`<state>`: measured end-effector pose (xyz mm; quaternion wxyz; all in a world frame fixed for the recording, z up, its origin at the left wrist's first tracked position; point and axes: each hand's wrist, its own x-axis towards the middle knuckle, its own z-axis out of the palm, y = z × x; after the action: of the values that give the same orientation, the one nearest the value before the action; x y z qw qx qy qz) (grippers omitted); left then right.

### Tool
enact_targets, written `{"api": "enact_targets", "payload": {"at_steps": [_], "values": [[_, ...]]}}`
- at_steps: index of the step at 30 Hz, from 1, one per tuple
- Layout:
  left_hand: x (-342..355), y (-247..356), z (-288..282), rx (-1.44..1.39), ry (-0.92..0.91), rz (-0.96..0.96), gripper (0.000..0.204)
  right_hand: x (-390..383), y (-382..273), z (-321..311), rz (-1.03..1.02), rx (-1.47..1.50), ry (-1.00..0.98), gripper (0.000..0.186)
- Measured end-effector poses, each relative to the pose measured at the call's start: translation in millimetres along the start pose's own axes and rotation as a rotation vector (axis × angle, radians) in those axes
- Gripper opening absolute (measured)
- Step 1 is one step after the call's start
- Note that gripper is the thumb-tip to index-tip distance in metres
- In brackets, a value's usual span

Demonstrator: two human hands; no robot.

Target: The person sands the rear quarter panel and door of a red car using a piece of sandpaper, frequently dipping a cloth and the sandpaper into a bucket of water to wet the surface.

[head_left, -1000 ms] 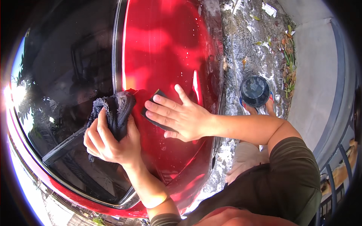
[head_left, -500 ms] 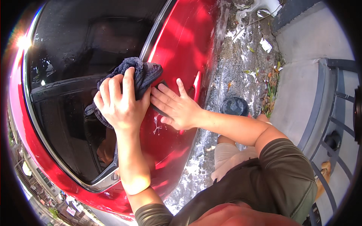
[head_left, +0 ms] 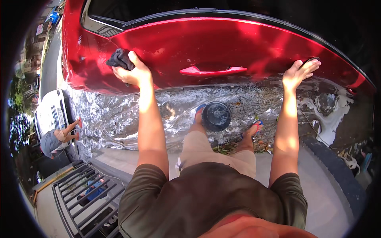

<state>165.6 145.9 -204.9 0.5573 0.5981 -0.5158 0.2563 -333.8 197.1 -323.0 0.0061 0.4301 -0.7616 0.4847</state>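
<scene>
My left hand [head_left: 137, 72] is closed around a bunched dark cloth [head_left: 120, 59], against the red car door [head_left: 166, 47] below the front corner of its window. Far to the right, my right hand [head_left: 297, 76] rests on the car's red side with its fingers stretched. A dark flat pad [head_left: 313, 59] shows at its fingertips; most of it is hidden under the hand. Between my hands is the red door handle [head_left: 213, 71], touched by neither. A dark bucket [head_left: 216, 116] stands on the ground between my feet.
Foamy water streaks the wet ground [head_left: 115, 115] along the car. A metal gate [head_left: 85, 194] is at the lower left, with a person [head_left: 95, 188] behind its bars. Another person [head_left: 51, 141] bends by a white car [head_left: 51, 111]. A low dark ledge [head_left: 333, 174] runs at the right.
My view has turned, and the car's side now lies across the top. My hands have spread wide apart: the left with the cloth off the window to the door, the right farther along the car.
</scene>
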Motion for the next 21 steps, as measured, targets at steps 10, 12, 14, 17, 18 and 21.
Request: {"api": "enact_targets", "payload": {"at_steps": [10, 12, 14, 17, 18, 21], "values": [[-184, 313, 76, -0.187, -0.603, 0.488, 0.058, -96, 88, -114, 0.506, 0.723, -0.605, 0.071], [-192, 323, 92, -0.183, -0.547, 0.684, 0.058, -110, 133, -127, 0.673, 0.638, -0.587, 0.066], [-183, 309, 103, -0.165, -0.431, 0.721, 0.063, -117, 157, -139, 0.795, 0.546, -0.623, 0.059], [-115, 246, 70, -0.160, -0.585, 0.409, 0.074, -118, 137, -155, 0.738, 0.467, -0.706, 0.059], [-93, 210, 59, -0.098, -0.510, 0.296, 0.077, -117, 127, -155, 0.697, 0.456, -0.760, 0.059], [-44, 121, 23, 0.170, -0.172, 0.096, 0.071, -118, 94, -148, 0.546, 0.446, -0.805, 0.062]]}}
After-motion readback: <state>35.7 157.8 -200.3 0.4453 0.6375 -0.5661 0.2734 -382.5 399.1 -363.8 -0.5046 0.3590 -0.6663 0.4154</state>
